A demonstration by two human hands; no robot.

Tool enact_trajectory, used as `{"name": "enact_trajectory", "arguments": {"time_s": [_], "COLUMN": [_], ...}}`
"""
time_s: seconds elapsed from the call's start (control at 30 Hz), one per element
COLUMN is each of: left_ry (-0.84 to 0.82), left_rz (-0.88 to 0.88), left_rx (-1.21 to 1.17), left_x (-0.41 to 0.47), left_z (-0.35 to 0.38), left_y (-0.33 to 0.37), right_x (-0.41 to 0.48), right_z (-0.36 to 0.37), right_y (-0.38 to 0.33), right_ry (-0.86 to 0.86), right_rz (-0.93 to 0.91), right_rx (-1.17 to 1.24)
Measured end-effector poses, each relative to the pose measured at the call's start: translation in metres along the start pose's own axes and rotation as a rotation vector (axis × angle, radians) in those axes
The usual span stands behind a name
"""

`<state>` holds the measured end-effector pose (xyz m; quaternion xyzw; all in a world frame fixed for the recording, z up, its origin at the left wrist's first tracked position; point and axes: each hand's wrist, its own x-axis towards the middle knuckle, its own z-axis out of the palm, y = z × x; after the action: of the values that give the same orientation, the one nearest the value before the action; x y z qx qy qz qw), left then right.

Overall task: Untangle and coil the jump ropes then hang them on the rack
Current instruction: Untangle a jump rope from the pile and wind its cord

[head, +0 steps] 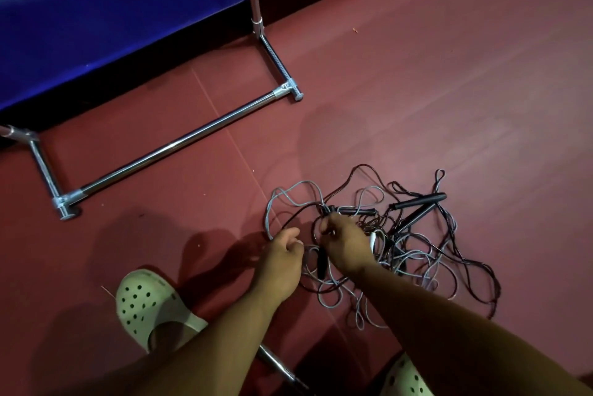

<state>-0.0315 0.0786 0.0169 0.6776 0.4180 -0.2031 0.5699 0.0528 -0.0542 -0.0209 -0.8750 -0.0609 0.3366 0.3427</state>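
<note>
Ropes (401, 251) lie tangled on the floor (417, 75), lower centre-right. The right hand (345, 246) pinches one near a black handle (356, 211). The left hand (282, 254) is curled, its hold unclear. Tracing one cord out loop by loop beats tugging. The rack (179, 142) stands upper left, and a clog (150, 302) sits lower left.

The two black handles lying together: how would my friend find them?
Find the shiny metal rack on the red floor; the rope tangle lies to its right. At the tangle's far right edge, the two black handles lie together in a narrow V, away from the left hand and right hand, where the other handles lie.
</note>
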Motion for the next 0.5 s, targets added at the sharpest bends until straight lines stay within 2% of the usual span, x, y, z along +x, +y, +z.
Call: {"name": "enact_trajectory", "arguments": {"time_s": [0.07, 0.1, 0.2, 0.27, 0.33, 0.43, 0.5], "left_ry": [-0.01, -0.02, -0.033, -0.056, -0.057, -0.009, -0.088], "left_rz": [0.009, 0.018, 0.006, -0.019, 0.022, 0.094, 0.127], "left_rx": [0.023, 0.044, 0.055, 0.021, 0.129, 0.442, 0.576], "left_x": [-0.007, -0.01, -0.022, -0.032, -0.044, -0.066, -0.078], "left_z": [-0.003, -0.005, -0.012, -0.016, -0.025, -0.044, -0.054], "left_y": [0.004, 0.003, 0.003, 0.003, 0.003, 0.006, 0.008], "right_x": [-0.01, -0.016, -0.036, -0.051, -0.069, -0.092, -0.107], "right_z": [0.009, 0.011, 0.012, 0.012, 0.014, 0.019, 0.017], "right_y": [-0.021, -0.031, -0.054, -0.06, -0.062, -0.053, -0.051], "right_ry": [-0.042, -0.067, -0.143, -0.203, -0.235, 0.0, 0.042], "right_rz": [0.184, 0.25, 0.351, 0.358, 0.288, 0.044, -0.038], "right_rx": [0.539, 0.713, 0.967, 0.928, 0.808, 0.397, 0.127]}}
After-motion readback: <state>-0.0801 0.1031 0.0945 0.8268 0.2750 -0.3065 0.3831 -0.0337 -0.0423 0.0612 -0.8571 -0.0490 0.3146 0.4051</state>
